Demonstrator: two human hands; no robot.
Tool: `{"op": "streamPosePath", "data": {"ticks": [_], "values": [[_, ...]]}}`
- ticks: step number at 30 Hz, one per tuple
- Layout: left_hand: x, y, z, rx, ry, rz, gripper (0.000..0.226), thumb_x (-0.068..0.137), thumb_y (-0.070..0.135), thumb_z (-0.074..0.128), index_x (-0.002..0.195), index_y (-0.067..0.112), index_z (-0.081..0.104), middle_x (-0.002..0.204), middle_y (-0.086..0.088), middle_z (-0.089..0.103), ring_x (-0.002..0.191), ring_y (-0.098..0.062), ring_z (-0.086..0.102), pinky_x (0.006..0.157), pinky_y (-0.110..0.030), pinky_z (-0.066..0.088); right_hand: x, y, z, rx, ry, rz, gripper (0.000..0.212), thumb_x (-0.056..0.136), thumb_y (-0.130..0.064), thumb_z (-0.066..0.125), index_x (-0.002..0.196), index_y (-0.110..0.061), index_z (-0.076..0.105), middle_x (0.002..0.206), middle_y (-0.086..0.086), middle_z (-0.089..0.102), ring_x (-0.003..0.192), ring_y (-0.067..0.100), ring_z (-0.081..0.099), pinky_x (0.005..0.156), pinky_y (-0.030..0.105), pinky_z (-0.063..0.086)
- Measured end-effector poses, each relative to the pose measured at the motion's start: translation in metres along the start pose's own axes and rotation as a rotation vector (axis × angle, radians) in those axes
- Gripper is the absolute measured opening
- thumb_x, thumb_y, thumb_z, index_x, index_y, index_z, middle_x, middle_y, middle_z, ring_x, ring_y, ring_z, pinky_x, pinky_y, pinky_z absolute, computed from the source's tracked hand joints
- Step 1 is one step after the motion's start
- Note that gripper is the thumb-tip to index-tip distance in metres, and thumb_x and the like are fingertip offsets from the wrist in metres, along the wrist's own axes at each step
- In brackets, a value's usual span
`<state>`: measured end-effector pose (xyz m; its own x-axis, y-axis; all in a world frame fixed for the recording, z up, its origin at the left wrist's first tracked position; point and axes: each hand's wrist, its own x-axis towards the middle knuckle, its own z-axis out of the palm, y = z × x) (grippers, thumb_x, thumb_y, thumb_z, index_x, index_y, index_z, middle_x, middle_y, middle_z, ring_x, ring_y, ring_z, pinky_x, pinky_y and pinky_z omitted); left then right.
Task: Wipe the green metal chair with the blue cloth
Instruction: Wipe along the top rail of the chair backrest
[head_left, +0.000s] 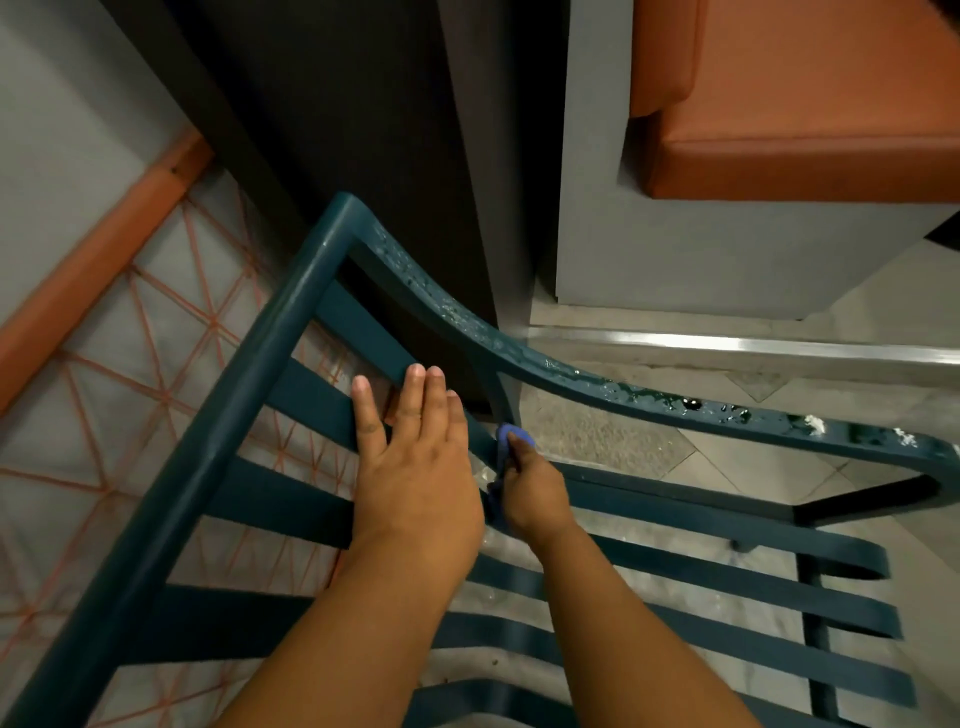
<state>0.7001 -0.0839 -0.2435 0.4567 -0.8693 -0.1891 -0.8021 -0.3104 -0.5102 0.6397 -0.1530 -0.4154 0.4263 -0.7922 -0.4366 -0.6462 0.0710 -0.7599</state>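
The dark green metal chair (249, 374) fills the lower view, its slatted back on the left and slatted seat at the bottom right. Its curved armrest (571, 374) is wet with droplets and bits of foam. My left hand (415, 467) lies flat with fingers spread against the back slats. My right hand (530, 493) is closed on the blue cloth (511, 434), pressing it against the thin upright post under the armrest. Most of the cloth is hidden in my fist.
A dark panel (337, 130) stands right behind the chair. A grey bench with an orange cushion (805, 130) is at the top right. An orange rail and a wall with orange line pattern (104, 249) are on the left. Tiled floor (727, 312) lies beyond the armrest.
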Motion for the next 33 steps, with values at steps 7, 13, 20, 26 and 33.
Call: {"op": "streamPosePath", "data": {"ticks": [7, 13, 20, 26, 33], "values": [[-0.011, -0.051, -0.067, -0.265, 0.318, -0.106, 0.067, 0.086, 0.033, 0.010, 0.146, 0.018, -0.013, 0.157, -0.006, -0.019, 0.139, -0.023, -0.029, 0.112, -0.056, -0.010, -0.066, -0.101, -0.031, 0.175, -0.022, -0.372, 0.048, 0.101, -0.022, 0.041, 0.148, -0.029, 0.032, 0.140, 0.004, 0.051, 0.122, 0.017, 0.052, 0.102, 0.023, 0.039], [0.014, -0.120, -0.084, -0.644, 0.406, -0.307, 0.055, 0.092, 0.016, 0.043, 0.145, 0.011, 0.029, 0.155, -0.012, 0.021, 0.144, -0.028, 0.005, 0.113, -0.049, 0.016, -0.093, -0.167, -0.063, 0.247, -0.038, -0.555, 0.044, 0.101, -0.017, 0.042, 0.144, -0.027, 0.040, 0.142, 0.002, 0.050, 0.121, 0.008, 0.049, 0.091, 0.003, 0.032], [0.025, -0.127, -0.060, -0.741, 0.331, -0.394, 0.047, 0.094, 0.014, 0.039, 0.140, 0.008, 0.038, 0.151, -0.016, 0.028, 0.140, -0.031, 0.020, 0.108, -0.052, 0.028, -0.095, -0.220, -0.095, 0.638, 0.163, -0.640, 0.042, 0.099, -0.024, 0.044, 0.141, -0.029, 0.044, 0.126, -0.021, 0.049, 0.110, -0.020, 0.045, 0.098, 0.008, 0.037], [0.029, -0.122, -0.060, -0.553, 0.274, -0.401, 0.060, 0.088, 0.024, 0.052, 0.142, 0.011, 0.030, 0.154, -0.013, 0.021, 0.142, -0.029, 0.016, 0.112, -0.050, 0.022, -0.061, -0.260, -0.083, -0.011, 0.069, -0.801, 0.041, 0.100, -0.026, 0.039, 0.140, -0.023, 0.045, 0.152, -0.002, 0.037, 0.145, 0.014, 0.017, 0.117, 0.051, 0.016], [0.030, -0.121, -0.055, -0.557, 0.291, -0.425, 0.056, 0.093, 0.024, 0.035, 0.146, 0.013, 0.021, 0.157, -0.008, 0.015, 0.145, -0.024, 0.005, 0.115, -0.052, 0.012, -0.021, -0.274, -0.094, -0.116, 0.004, -0.610, 0.034, 0.098, -0.040, 0.035, 0.121, -0.025, 0.055, 0.119, 0.008, 0.055, 0.108, 0.027, 0.048, 0.092, 0.049, 0.044]]}}
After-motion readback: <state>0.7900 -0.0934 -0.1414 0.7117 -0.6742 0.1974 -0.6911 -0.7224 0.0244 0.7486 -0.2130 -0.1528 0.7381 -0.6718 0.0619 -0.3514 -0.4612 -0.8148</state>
